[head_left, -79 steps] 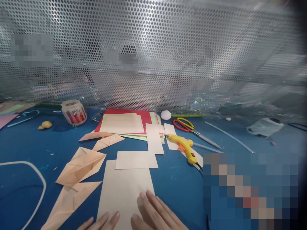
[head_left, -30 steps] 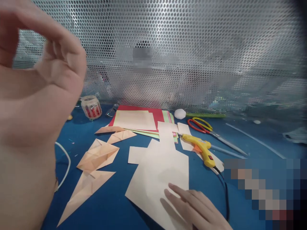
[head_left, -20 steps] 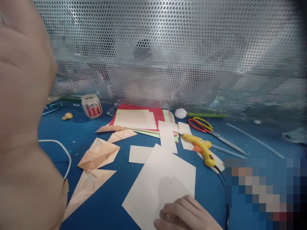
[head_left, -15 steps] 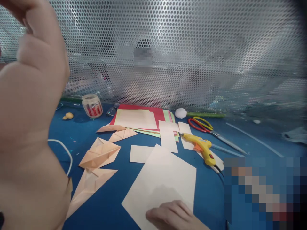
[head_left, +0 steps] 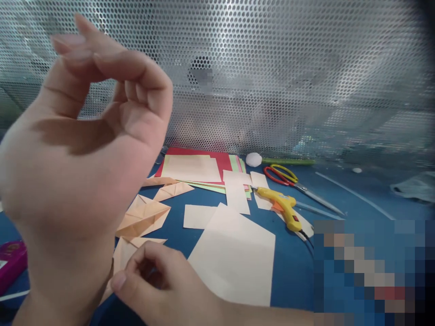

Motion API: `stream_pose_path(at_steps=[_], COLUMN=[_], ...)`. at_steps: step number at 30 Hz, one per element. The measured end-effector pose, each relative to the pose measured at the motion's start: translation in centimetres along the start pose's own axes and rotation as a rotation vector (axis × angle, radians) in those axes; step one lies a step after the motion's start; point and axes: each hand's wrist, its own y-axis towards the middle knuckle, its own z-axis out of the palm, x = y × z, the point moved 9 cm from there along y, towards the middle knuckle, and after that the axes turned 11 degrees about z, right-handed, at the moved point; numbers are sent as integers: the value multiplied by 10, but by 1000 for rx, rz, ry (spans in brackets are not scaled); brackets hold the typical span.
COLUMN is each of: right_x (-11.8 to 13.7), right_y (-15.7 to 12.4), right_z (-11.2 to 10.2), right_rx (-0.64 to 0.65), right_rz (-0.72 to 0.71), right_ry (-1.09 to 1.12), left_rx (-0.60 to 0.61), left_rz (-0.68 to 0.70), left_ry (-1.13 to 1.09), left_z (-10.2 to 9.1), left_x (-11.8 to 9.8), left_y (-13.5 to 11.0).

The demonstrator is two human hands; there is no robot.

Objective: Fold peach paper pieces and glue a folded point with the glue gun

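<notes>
Above the left of the desk [head_left: 292,262], the left hand [head_left: 79,154] was raised with its fingers curled toward the thumb, and the right hand [head_left: 170,285] was bent low beside it; whether either grasped anything could not be told. The cream sheet [head_left: 241,253] lay on the desk right of the left hand, its far corner over a smaller cream card [head_left: 197,217]. Folded peach papers [head_left: 147,215] lay partly hidden behind the hands, and a yellow glue gun [head_left: 278,201] rested near the scissors [head_left: 304,190].
</notes>
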Motion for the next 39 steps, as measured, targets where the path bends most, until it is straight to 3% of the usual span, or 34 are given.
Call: stream_pose_path(at_steps=[3, 6, 11, 14, 18, 25, 29, 34, 39], right_x=[-8, -10, -10, -12, -13, 1, 4, 0, 22], right_y=[9, 10, 6, 5, 4, -8, -7, -1, -20], right_z=[2, 2, -2, -2, 0, 2, 6, 14, 12], right_rx=[-36, -63, -148, -157, -80, 111, 152, 249, 358], right_rz=[54, 79, 130, 161, 165, 33, 56, 104, -118], right_ry=[67, 98, 129, 159, 228, 331, 343, 270, 139], left_rx=[97, 36, 109, 52, -63, -84, -23, 80, 161], left_rz=[-9, -22, -100, -143, -149, -93, -94, -21, -31], left_ry=[-276, -255, -251, -315, -334, -173, -94, 74, 47], left_z=[26, 19, 22, 22, 21, 10, 11, 24, 34], left_x=[5, 10, 24, 34, 43, 56, 67, 65, 60], left_y=[-2, -1, -5, -7, -7, 1, 0, -9, -15])
